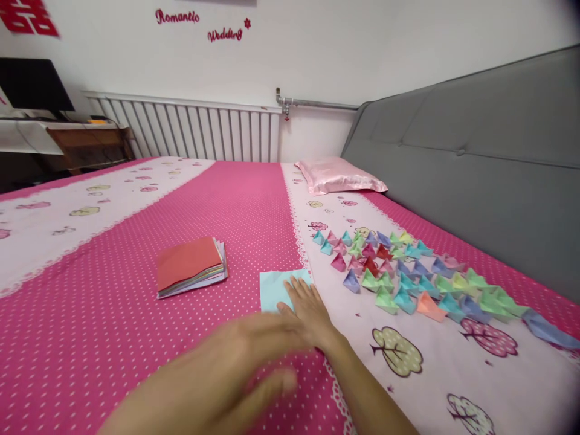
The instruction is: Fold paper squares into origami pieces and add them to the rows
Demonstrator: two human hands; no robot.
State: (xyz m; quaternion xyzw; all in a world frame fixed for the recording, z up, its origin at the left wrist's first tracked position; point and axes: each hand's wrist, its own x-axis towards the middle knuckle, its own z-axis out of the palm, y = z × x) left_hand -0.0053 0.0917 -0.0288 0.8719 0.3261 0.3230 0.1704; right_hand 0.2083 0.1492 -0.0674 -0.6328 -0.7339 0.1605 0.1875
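A light blue paper square lies flat on the pink dotted bedsheet. My right hand rests on its near right corner with fingers stretched out flat. My left hand hovers low in front, blurred by motion, fingers loosely extended and empty as far as I can tell. A stack of coloured paper sheets with a red top sheet sits to the left of the blue square. Several folded paper boats in many colours are spread over the white strip to the right.
A pink satin pillow lies at the head of the bed by the grey padded headboard. A white radiator lines the far wall. A wooden shelf stands at far left.
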